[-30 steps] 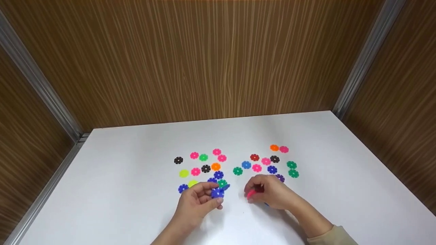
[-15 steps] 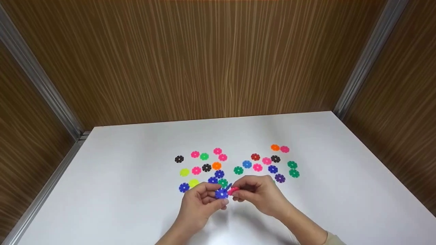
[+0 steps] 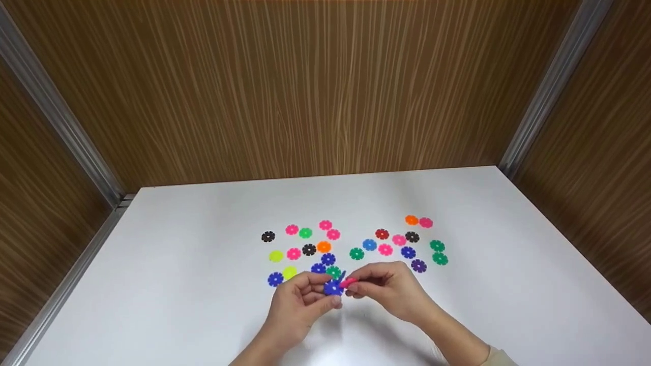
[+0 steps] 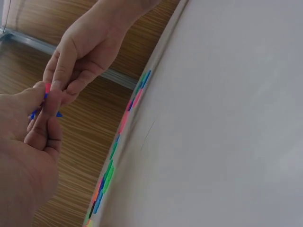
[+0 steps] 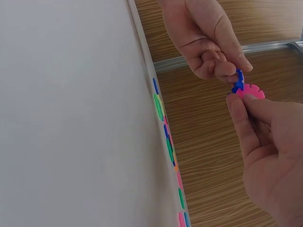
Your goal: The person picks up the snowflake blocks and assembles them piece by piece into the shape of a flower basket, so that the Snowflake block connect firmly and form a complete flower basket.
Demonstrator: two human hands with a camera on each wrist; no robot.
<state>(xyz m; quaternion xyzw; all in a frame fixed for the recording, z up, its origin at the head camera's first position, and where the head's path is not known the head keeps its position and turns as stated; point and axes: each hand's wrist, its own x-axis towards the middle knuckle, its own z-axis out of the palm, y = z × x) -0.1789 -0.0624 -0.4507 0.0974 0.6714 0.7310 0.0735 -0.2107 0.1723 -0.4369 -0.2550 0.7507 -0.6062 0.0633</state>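
Note:
Thumb and fingers of my left hand (image 3: 297,307) pinch a blue notched disc (image 3: 333,288) above the white table. A second blue disc (image 3: 342,277), seen nearly edge-on, stands out from its upper right side. My right hand (image 3: 394,292) pinches a pink notched disc (image 3: 348,283), tilted, at the right edge of the blue one. In the right wrist view the pink disc (image 5: 253,91) overlaps the blue disc (image 5: 240,79) at its notched edge. In the left wrist view my fingers hide most of both pieces.
Flat notched discs lie in two loose groups on the white table (image 3: 178,264). The left group includes a black disc (image 3: 268,236) and a yellow disc (image 3: 275,256); the right includes a red disc (image 3: 382,234) and a purple disc (image 3: 419,265). Wood-grain panels (image 3: 325,91) enclose the table.
My right hand has moved left with the pink disc, bringing it to the blue discs. The pink disc has tilted a little since half a second ago. My left hand has shifted slightly right.

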